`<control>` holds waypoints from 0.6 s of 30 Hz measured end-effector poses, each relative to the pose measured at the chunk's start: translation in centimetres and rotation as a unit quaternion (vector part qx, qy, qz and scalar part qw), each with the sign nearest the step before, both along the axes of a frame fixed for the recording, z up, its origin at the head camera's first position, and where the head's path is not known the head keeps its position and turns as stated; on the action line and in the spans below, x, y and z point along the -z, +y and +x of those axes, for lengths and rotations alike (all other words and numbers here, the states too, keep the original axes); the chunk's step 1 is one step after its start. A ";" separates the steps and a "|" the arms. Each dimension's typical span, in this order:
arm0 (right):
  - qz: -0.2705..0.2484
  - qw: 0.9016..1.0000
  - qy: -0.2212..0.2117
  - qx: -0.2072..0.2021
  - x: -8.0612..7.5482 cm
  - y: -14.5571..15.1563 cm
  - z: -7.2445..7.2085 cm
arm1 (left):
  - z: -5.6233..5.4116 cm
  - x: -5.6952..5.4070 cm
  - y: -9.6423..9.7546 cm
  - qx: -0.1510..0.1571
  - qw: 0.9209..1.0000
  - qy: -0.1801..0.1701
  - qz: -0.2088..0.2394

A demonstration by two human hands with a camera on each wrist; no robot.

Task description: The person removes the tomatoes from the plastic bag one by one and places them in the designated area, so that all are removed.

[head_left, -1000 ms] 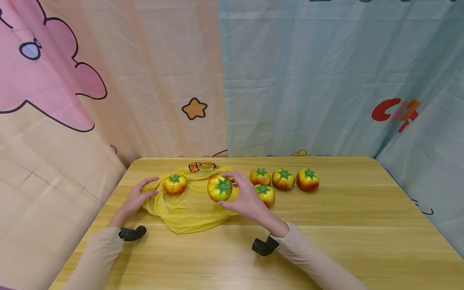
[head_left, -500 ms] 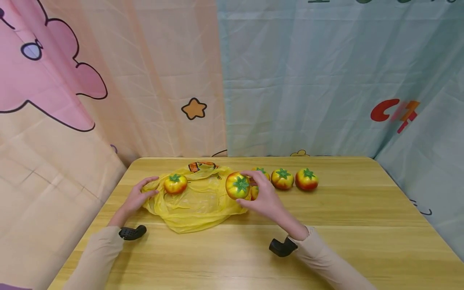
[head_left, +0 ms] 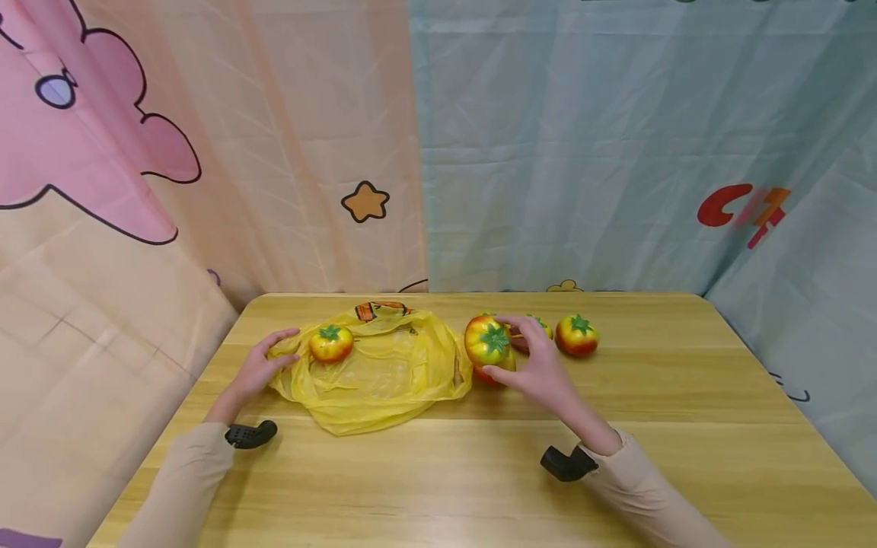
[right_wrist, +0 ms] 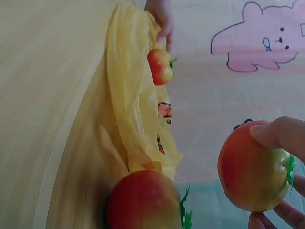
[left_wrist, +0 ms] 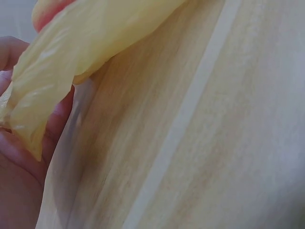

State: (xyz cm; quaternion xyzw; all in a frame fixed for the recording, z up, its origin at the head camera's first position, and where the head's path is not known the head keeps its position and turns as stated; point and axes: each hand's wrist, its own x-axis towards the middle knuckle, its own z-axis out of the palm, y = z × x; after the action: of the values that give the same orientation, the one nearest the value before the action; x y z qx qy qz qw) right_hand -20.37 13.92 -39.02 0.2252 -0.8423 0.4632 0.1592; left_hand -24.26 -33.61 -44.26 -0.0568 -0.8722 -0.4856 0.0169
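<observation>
My right hand (head_left: pixel 541 373) grips a glossy red-yellow tomato (head_left: pixel 486 340) with a green star-shaped top, raised just right of the bag; thumb and fingers span its sides. Below it, a second tomato (right_wrist: pixel 143 200) is on the table in the right wrist view, mostly covered in the head view. A thin yellow plastic bag (head_left: pixel 384 384) lies spread out, with one tomato (head_left: pixel 332 344) on its left part. At the bag's left edge my left hand (head_left: pixel 256 371) holds the film; in the left wrist view, the plastic (left_wrist: pixel 86 38) passes between thumb and fingers.
Another tomato (head_left: pixel 577 336) rests on the wooden table (head_left: pixel 438 487) to the right, and one more (head_left: pixel 546 327) is partly hidden behind my right hand. A printed curtain (head_left: pixel 507 175) hangs close behind the table's back edge.
My right hand has carried its tomato to the right, from over the bag to beside the row of tomatoes. The left hand and the tomato on the bag have stayed in place.
</observation>
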 end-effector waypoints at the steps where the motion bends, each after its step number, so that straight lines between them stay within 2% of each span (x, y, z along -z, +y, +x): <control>1: 0.002 1.000 0.003 0.006 0.0 0.3 0.0 | 0.0 0.0 0.0 0.001 1.000 0.001 -0.001; 7: 0.012 0.999 0.017 0.043 -0.2 2.0 0.1 | 0.1 -0.2 0.0 0.000 1.000 -0.008 -0.009; 18: 0.019 0.997 -0.009 0.074 0.7 5.3 0.0 | -0.1 0.1 0.0 -0.001 1.000 -0.008 -0.004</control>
State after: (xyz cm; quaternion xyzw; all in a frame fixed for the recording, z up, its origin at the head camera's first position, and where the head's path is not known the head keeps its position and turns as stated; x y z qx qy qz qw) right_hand -20.35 19.24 -39.72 0.1610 -0.8669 0.4358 0.1808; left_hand -24.33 -33.60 -44.33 -0.0523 -0.8744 -0.4822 0.0102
